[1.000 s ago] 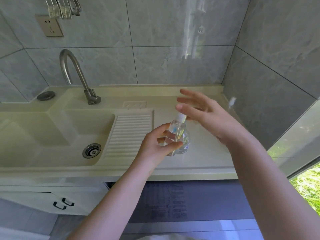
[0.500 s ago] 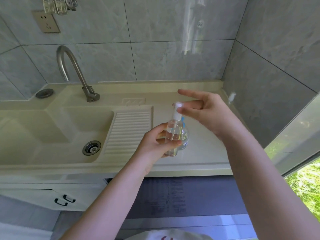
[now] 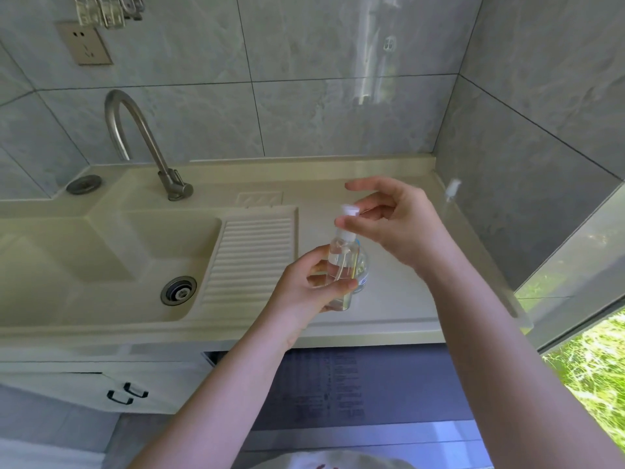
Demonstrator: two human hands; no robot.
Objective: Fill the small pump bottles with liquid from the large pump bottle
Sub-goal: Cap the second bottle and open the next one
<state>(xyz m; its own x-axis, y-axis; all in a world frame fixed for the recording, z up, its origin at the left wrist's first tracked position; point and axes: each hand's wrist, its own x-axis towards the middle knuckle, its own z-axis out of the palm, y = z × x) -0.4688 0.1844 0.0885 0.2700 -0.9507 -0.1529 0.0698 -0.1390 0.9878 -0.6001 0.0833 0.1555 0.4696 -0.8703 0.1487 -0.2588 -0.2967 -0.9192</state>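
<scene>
Holding a small clear pump bottle (image 3: pixel 341 265) upright above the worktop (image 3: pixel 389 309), the left hand (image 3: pixel 304 289) wraps its fingers round the body, at about five o'clock from the tap (image 3: pixel 142 143). The right hand (image 3: pixel 389 225) pinches the white pump head (image 3: pixel 348 214) between thumb and fingers, index finger stretched out. The bottle looks largely full of clear liquid. A rounder clear bottle (image 3: pixel 361 272) stands just behind it, mostly hidden; whether that is the large pump bottle I cannot tell. The step in hand looks like seating or unscrewing the pump on the neck; which way it turns is not shown. Next calls for a steady left grip while the right twists the collar without tipping liquid out.
</scene>
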